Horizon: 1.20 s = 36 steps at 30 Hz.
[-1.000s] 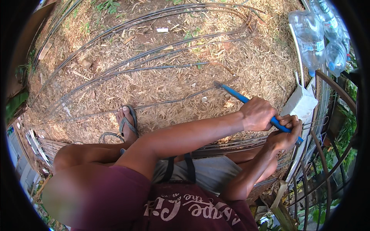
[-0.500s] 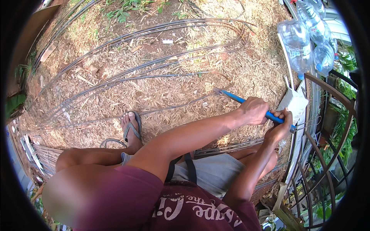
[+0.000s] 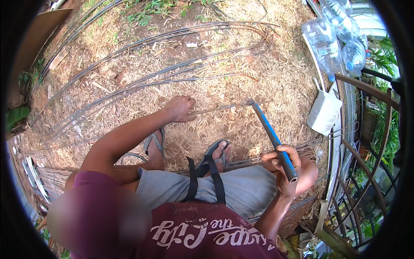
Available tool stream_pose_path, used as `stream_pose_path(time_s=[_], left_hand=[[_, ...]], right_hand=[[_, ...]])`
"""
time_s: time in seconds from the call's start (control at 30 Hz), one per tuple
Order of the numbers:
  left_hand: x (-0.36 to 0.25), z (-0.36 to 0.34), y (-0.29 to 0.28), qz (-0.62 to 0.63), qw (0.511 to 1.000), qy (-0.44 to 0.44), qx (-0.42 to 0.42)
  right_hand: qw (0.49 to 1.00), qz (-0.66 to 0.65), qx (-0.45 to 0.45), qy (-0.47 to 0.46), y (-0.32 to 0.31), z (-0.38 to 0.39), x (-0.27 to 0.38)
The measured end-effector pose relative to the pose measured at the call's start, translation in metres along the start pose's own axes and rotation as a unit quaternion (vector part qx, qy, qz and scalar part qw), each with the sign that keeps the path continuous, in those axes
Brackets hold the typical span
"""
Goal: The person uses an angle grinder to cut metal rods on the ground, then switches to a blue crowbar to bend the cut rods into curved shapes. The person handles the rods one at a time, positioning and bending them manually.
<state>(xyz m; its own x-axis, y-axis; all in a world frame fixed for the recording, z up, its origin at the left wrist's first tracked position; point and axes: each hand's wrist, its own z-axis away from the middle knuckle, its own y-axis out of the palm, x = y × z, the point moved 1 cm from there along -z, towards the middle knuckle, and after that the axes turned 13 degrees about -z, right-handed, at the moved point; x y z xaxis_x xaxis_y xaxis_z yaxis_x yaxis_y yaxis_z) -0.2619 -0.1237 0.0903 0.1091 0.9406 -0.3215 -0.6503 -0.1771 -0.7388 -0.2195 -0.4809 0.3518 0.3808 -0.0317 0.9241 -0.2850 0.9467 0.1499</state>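
Note:
My right hand is wrapped around the lower end of a blue pipe-handled bending bar, whose hollow end faces me. The bar's small metal head meets a thin steel rod above the straw-covered ground. To the left, my left hand is closed on that rod, its fingers partly hidden. A short length of the rod extends right past the bar's head.
Several long bent steel rods lie looped across the ground ahead. On the right are clear plastic bottles, a white block and a rusty metal grille. My sandalled foot rests near the middle.
My left hand has left the blue bar and moved left onto the rod. My right hand has come nearer my body, swinging the bar's handle toward me.

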Motion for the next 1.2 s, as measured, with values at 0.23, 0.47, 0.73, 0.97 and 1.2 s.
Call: stream_pose_path(time_s=[0.23,0.47,0.73,0.97,1.2], left_hand=[[-0.011,0.045,0.059,0.089,0.985,-0.117,-0.093],[-0.007,0.064,0.071,0.205,0.955,-0.114,-0.18],[0.056,0.082,-0.053,0.133,0.868,-0.106,-0.467],[0.098,0.173,-0.212,0.052,0.845,-0.113,-0.52],[0.065,0.264,-0.282,0.068,0.828,-0.094,-0.548]], right_hand=[[0.986,-0.164,-0.017,0.007,-0.007,0.011,-0.008],[0.981,-0.172,0.017,0.092,0.009,0.019,-0.004],[0.99,-0.04,0.013,0.135,0.029,0.004,-0.041],[0.999,0.028,0.045,-0.009,0.047,-0.037,-0.027],[0.975,0.129,0.062,-0.17,0.084,-0.085,0.013]])
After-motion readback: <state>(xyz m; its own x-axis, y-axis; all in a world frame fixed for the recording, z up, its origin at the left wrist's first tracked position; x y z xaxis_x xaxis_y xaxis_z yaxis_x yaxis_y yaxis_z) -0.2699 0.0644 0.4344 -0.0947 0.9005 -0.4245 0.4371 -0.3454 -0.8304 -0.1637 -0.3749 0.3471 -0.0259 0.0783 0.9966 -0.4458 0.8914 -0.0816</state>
